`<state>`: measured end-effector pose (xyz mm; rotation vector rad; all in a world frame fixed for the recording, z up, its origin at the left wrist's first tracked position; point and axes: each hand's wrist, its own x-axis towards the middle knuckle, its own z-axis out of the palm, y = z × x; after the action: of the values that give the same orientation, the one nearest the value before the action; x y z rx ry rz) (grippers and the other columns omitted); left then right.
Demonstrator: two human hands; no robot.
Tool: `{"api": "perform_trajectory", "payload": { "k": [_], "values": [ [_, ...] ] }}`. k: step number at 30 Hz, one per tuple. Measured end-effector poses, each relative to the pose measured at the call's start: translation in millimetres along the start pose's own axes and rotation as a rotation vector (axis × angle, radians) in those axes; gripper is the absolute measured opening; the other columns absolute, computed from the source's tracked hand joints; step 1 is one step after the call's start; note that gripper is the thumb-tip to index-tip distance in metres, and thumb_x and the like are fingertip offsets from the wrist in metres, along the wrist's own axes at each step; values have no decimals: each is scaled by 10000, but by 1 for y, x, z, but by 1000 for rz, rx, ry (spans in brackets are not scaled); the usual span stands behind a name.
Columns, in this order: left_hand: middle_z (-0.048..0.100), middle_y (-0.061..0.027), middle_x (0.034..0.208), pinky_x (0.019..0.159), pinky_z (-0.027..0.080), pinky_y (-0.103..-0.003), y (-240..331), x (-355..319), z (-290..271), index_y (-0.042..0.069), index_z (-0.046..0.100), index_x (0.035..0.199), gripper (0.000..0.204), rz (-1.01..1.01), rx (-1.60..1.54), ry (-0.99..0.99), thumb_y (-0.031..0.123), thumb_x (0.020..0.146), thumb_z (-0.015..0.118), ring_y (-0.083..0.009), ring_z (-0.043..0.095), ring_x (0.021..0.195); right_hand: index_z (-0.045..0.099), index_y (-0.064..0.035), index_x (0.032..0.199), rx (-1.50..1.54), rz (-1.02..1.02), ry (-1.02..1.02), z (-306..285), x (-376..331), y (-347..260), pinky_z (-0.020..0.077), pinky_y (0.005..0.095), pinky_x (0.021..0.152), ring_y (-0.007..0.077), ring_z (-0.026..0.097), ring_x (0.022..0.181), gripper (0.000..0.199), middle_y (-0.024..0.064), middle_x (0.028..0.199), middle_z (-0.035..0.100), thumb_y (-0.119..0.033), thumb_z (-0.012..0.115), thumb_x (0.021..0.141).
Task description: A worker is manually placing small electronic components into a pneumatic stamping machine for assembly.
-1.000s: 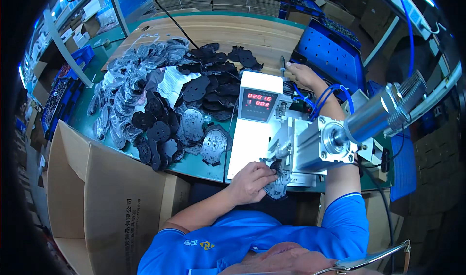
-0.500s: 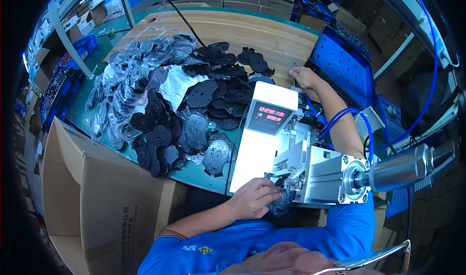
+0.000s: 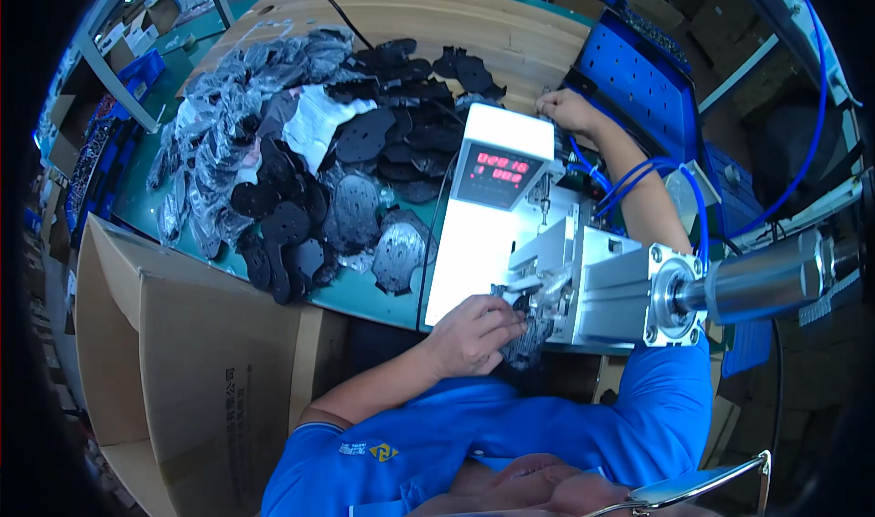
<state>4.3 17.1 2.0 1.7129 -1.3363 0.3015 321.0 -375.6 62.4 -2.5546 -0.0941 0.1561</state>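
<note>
My left hand (image 3: 472, 336) is closed on the edge of a black plastic plate (image 3: 526, 342), holding it at the front of a metal press (image 3: 611, 294). Clear film shows around the plate, and the press hides part of it. Behind the white display box (image 3: 509, 134) with red digits, my right hand (image 3: 567, 111) has its fingers curled together beside a small metal part. What they grip is too small to make out. To the left lies a pile of black shaped plates (image 3: 365, 136), some with holes, some in clear film.
Crumpled clear plastic bags (image 3: 228, 98) heap at the far left of the table. An open cardboard box (image 3: 219, 362) stands at the near left. Blue air hoses (image 3: 679, 172) loop over the press, and a blue perforated bin (image 3: 633, 84) sits at the back right.
The whole view has shifted, so the table and press sit higher in the picture. Both hands stay in about the same places at the press.
</note>
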Motion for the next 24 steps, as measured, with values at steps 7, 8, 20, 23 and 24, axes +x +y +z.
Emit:
{"api": "perform_trajectory", "payload": {
  "k": [7,8,20,23,24],
  "values": [
    [800,-102,1238,1060,616,-447,-5,6,5,48,829,1262,619,20,-5,6,43,648,753,-340,740,1191,830,22,1311,404,61,-34,-2,-24,16,596,375,1019,186,765,1034,421,96,1186,863,-323,628,1179],
    [801,-100,1227,1045,622,-450,-7,1,7,44,830,1241,599,10,20,43,32,647,749,-342,741,1182,784,2,1433,445,166,-113,7,-23,-3,565,370,1111,210,750,1197,449,127,1339,828,-331,611,1186],
    [811,-101,1206,1017,632,-445,-6,2,12,36,840,1179,532,31,-17,101,3,660,732,-356,733,1159,709,-62,1608,254,105,77,-6,-75,-4,490,363,1256,276,714,1395,491,162,1523,770,-327,608,1208],
    [808,-103,1213,1021,631,-449,-6,0,12,36,836,1189,536,26,-10,113,4,663,733,-361,733,1159,671,-75,1645,127,105,72,-7,-68,-7,427,368,1310,260,655,1479,555,112,1597,725,-421,613,1214],
    [808,-103,1213,1021,631,-449,-7,0,11,36,836,1189,536,24,-2,119,4,663,733,-361,733,1159,676,-67,1637,145,80,42,-7,-67,-9,440,362,1293,241,662,1454,543,107,1583,731,-401,619,1213]
  ]
}}
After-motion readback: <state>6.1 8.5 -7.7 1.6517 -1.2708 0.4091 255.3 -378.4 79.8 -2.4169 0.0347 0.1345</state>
